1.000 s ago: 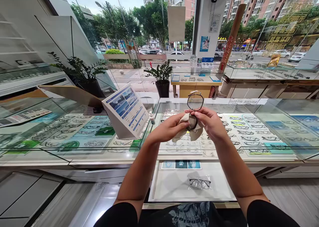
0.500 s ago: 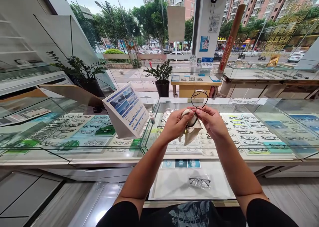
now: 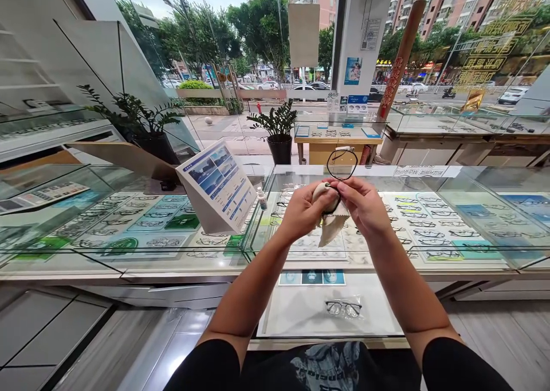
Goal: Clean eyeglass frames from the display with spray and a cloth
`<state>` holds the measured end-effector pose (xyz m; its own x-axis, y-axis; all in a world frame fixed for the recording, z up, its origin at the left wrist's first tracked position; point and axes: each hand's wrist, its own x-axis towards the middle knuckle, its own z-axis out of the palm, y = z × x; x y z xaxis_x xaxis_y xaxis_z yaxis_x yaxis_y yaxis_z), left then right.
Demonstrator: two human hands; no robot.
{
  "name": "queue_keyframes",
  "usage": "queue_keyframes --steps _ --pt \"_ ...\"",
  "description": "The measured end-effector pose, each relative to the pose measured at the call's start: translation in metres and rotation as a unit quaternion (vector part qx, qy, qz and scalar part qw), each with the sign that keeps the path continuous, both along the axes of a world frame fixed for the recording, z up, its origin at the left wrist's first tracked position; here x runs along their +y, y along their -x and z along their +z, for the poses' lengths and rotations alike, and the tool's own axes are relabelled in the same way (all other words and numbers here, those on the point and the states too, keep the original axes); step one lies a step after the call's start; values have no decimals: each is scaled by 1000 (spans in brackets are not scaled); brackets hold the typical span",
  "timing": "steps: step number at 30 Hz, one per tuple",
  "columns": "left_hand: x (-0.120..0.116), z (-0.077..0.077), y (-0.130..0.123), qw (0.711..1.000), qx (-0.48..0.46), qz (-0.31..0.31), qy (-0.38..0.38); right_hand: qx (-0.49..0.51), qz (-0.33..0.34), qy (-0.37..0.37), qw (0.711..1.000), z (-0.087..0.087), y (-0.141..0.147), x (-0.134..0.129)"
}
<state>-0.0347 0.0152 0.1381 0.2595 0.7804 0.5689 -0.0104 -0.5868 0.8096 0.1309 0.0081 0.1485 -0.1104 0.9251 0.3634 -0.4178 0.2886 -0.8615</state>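
A pair of dark-rimmed glasses [image 3: 342, 164] is held up between both hands above the glass counter, one round lens standing clear at the top. My left hand [image 3: 306, 209] is closed around a beige cleaning cloth [image 3: 332, 229] that wraps the lower lens; the cloth's zigzag edge hangs below. My right hand [image 3: 365, 205] pinches the frame near its middle with thumb and fingers. The lower lens is mostly hidden by the cloth and fingers.
Several rows of glasses lie inside the display counter [image 3: 141, 272]. A standing card [image 3: 217, 188] and a small white bottle [image 3: 262, 198] sit left of my hands. Nearer me, bagged glasses [image 3: 344, 308] rest on a pale tray [image 3: 301, 316]. Potted plants stand beyond.
The left thumb and cloth have shifted slightly over the lower lens, and the hanging cloth has changed its folds. Both hands keep their hold; the whole view has moved a little.
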Motion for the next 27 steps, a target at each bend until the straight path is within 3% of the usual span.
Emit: queue_keyframes --steps 2,6,10,14,20,27 --pt "1 2 1 1000 0 -1 -1 4 -2 -6 1000 -2 2 0" --pt "8 5 13 996 29 -63 55 -6 -29 -19 999 -5 -4 4" --pt "19 2 23 992 -42 -35 113 -65 -40 -82 994 -5 -18 10" --pt "23 -1 24 985 -103 -32 133 -145 4 -112 983 -6 -24 15" --pt "20 -1 23 982 -109 -49 146 -205 63 -98 972 -12 -19 21" --pt "24 2 31 979 -93 -99 155 -181 80 -65 978 -7 -18 20"
